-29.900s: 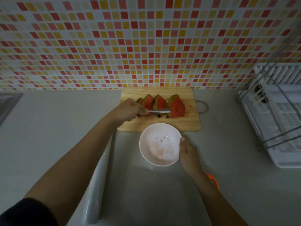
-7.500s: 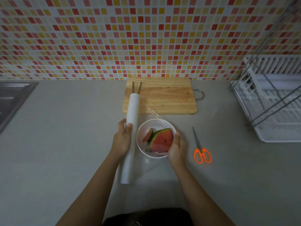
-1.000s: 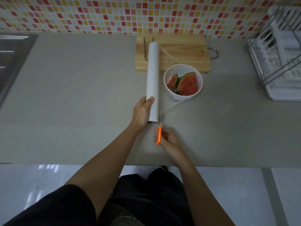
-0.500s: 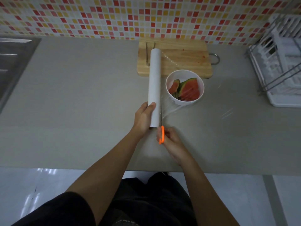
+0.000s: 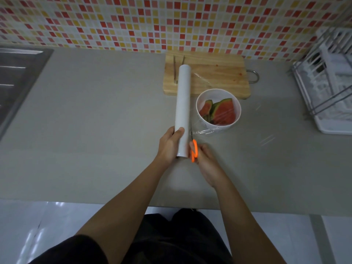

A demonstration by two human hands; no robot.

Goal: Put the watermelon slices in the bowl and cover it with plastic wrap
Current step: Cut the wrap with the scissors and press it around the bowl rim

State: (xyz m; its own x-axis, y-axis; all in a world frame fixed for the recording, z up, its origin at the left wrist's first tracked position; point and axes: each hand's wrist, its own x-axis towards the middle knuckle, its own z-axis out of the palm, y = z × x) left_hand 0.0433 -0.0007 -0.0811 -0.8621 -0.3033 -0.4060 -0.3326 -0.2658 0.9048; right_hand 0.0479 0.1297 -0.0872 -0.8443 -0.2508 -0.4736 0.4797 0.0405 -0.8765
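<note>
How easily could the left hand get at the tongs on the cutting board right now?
Probably not straight away: the left hand grips the plastic wrap roll, whose far end lies beside the tongs on the cutting board. It would need to let go first.

Red, yellow, pink and white squares pattern the mosaic wall (image 5: 171,25); the bench (image 5: 95,130) is plain grey. The plastic wrap roll (image 5: 183,103) is white, the scissors (image 5: 194,150) orange-handled. The watermelon slices (image 5: 223,113) are red with green rind, their bowl (image 5: 236,119) white. The cutting board (image 5: 219,73) is pale wood flecked red, the dish rack (image 5: 333,115) white.
</note>
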